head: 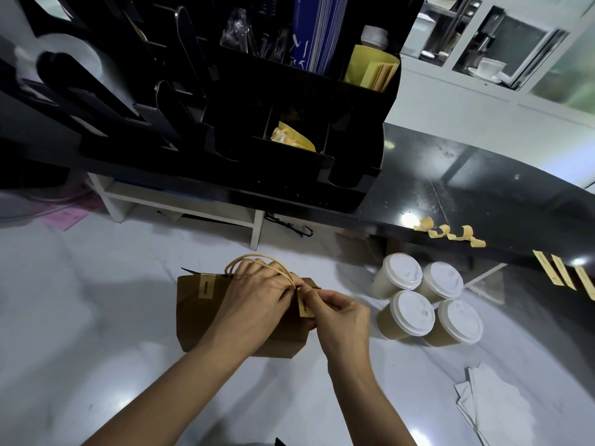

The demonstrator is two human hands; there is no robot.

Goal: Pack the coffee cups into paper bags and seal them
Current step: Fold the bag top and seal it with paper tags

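A brown paper bag (199, 320) stands on the white worktop (80, 333), one tan sticker (205, 286) already on its folded top, its print too small to read. The left hand (257, 292) presses the bag's top, fingers curled through the handles (254, 262). Touching it, the right hand (344, 312) pinches a second sticker (305, 306) at the fold. Four lidded coffee cups (428, 300) stand just to the right.

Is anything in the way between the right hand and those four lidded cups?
Nothing visible. The right hand pinches a sticker at the bag top, and the white counter between it and the four cups on its right looks bare.
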